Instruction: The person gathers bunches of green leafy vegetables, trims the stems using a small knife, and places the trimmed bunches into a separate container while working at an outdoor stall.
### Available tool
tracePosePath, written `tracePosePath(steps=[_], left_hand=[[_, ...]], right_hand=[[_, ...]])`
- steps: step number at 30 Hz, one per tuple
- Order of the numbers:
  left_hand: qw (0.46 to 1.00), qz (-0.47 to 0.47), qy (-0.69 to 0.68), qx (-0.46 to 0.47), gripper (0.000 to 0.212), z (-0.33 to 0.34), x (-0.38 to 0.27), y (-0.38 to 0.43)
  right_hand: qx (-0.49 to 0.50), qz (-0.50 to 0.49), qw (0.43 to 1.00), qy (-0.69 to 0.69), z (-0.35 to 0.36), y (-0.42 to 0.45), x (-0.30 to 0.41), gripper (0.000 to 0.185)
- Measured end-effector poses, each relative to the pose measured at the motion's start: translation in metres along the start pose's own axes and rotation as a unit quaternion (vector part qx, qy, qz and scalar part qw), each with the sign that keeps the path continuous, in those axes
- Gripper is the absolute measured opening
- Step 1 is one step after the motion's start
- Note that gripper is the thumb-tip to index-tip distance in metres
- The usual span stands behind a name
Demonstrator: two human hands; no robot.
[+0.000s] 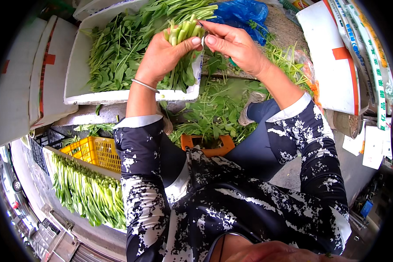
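My left hand (165, 52) grips a bunch of leafy green vegetables (186, 31), its thumb across the pale cut stems and the leaves hanging below. Close against the stem ends is my right hand (235, 47), thumb and forefinger drawn together. Under its palm shows a bit of a small green-handled tool (232, 61), mostly hidden; its kind is unclear. Below and beyond my left hand stands a white foam box (73, 77) holding loose leafy greens (114, 55). Another heap of long green stems (190, 9) lies at its far side.
Trimmed leaves (213, 108) litter the ground between my feet, near an orange plastic stool (227, 144). A yellow crate (106, 150) and a foam box of bundled greens (91, 190) stand left. A blue plastic bag (242, 14) lies ahead; foam boxes (327, 62) stand right.
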State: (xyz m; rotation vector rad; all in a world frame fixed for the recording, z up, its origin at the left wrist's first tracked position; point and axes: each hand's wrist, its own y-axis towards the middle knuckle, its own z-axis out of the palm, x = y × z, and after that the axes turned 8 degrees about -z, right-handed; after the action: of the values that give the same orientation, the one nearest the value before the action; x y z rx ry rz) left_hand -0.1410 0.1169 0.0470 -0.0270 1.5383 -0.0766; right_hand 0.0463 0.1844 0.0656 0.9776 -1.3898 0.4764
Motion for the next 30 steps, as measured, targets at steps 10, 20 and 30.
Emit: tracePosePath(steps=[10,20,30], left_hand=[[0.998,0.005,-0.008,0.055,0.025,0.019,-0.05,-0.027],[0.978,-0.082,-0.116,0.152,0.02,0.074,-0.05,-0.067],[0.972,-0.151,-0.094,0.156,0.016,0.086,0.003,-0.065]], right_hand=[[-0.012,-0.033,0.999,0.018,0.007,-0.022,0.033,0.049],[-0.018,-0.056,0.995,0.076,0.001,-0.086,0.051,0.041],[-0.095,0.165,0.975,0.111,-0.023,-0.134,-0.002,0.042]])
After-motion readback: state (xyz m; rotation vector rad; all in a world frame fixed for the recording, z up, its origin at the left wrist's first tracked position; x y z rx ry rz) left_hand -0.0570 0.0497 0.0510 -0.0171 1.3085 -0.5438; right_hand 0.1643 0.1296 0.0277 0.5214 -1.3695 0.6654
